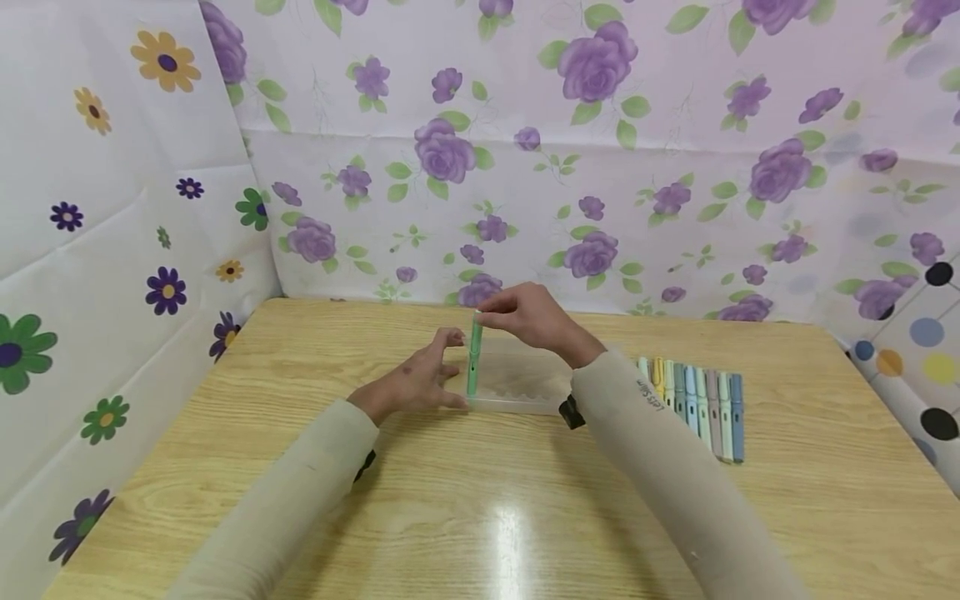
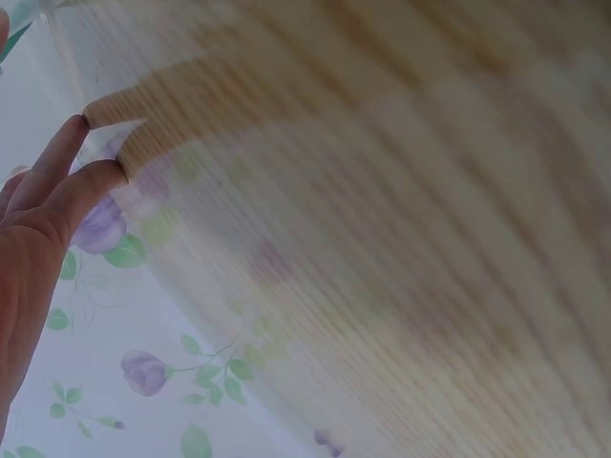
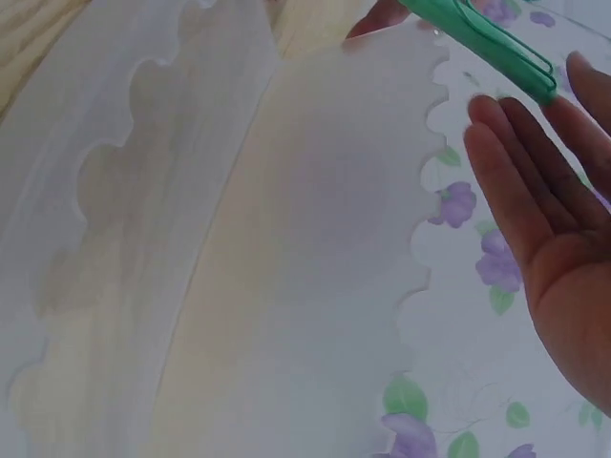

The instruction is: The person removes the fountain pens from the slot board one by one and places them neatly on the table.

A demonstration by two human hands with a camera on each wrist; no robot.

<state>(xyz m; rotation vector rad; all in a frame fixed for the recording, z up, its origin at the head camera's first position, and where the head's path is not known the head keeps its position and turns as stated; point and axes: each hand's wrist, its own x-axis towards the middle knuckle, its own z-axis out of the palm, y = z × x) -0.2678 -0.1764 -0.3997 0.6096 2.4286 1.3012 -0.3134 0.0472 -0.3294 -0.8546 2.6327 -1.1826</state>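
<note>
Your right hand [image 1: 528,321] pinches the top end of a green pen [image 1: 474,360], fingers curled round it, holding it close to upright over the left end of a clear plastic tray [image 1: 525,379]. In the right wrist view the green pen [image 3: 482,43] runs across the top right, its clip side showing, with your right hand's fingers [image 3: 520,167] lying long and close together just below it; the tips at the pen are out of sight there. The tray [image 3: 315,239] fills most of that view, with a scalloped edge along each side.

Your left hand [image 1: 420,379] rests on the worktop [image 1: 487,508] at the tray's left end, fingers spread and mostly straight, thumb and forefinger close to the pen's lower part. You cannot tell from the head view if they touch the pen or only the tray. The left wrist view is blurred: it shows the left hand [image 2: 38,229] with straight fingers [image 2: 91,186], the tips touching the worktop edge [image 2: 143,134], holding nothing that you can see.

A row of pastel pens [image 1: 697,404] lies side by side on the worktop just right of the tray, behind your right sleeve [image 1: 660,467]. Floral sheeting [image 1: 600,150] hangs behind and to the left of the worktop.
</note>
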